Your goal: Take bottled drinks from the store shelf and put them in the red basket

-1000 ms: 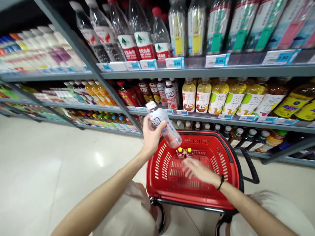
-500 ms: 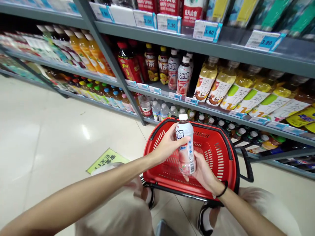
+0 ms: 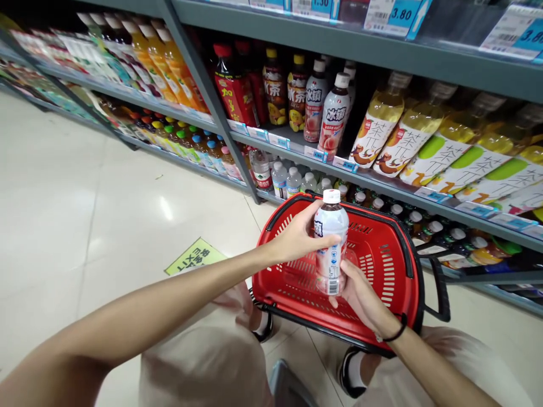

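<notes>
A drink bottle (image 3: 331,217) with a white cap and a white-and-pink label is held upright over the red shopping basket (image 3: 292,282). My left hand (image 3: 303,234) wraps round its upper part, thumb across the label. Lower down, my right hand (image 3: 360,291) grips the bottle's right side near the base; some of its fingers are hidden behind the bottle. A dark band circles my right wrist. The basket stands on the floor between my legs, with its bottom showing through below the bottle.
Shelves (image 3: 297,39) of drinks rise beyond the basket. Similar peach-label bottles (image 3: 334,118) stand beside brown tea bottles (image 3: 275,90) and yellow tea bottles (image 3: 377,121). A black basket handle (image 3: 443,288) juts to the right. A green floor sign (image 3: 195,257) lies at the left.
The view has shifted, so the shelves appear higher and larger. The bottle is turned slightly, showing more of its side label with the barcode. Both hands keep their hold.
</notes>
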The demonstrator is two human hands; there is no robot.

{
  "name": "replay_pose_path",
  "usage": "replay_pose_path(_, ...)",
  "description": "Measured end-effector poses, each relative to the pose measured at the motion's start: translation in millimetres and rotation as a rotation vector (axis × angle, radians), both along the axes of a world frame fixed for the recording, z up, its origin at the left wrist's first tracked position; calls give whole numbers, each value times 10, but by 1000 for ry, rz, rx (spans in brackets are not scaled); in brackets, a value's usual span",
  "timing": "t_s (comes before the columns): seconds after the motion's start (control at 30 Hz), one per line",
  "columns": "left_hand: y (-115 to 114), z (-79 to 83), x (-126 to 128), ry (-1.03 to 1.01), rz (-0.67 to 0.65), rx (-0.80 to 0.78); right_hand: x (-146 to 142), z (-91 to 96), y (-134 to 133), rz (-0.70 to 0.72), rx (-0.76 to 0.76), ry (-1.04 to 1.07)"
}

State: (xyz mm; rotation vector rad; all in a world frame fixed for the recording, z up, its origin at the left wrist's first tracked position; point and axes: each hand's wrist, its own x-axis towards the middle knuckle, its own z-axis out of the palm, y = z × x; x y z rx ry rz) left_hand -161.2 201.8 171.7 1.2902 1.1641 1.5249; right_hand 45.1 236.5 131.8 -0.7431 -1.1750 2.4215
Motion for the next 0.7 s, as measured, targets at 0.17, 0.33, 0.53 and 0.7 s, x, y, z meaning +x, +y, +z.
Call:
replay_pose_path(0.17, 7, -87, -26, 148, 27, 4, 20, -4, -17, 10, 23, -12)
replay_pose_path(0.33, -16, -116, -47, 256, 78, -10, 18, -47, -41, 5, 39, -37)
replay_pose_path(0.53, -54, -79, -58, 289, 83, -43, 13, -74, -62, -9, 55, -50)
replay_pose_path(0.7, -67, -93, -66, 309, 82, -57, 14, -95, -73, -7, 56, -77)
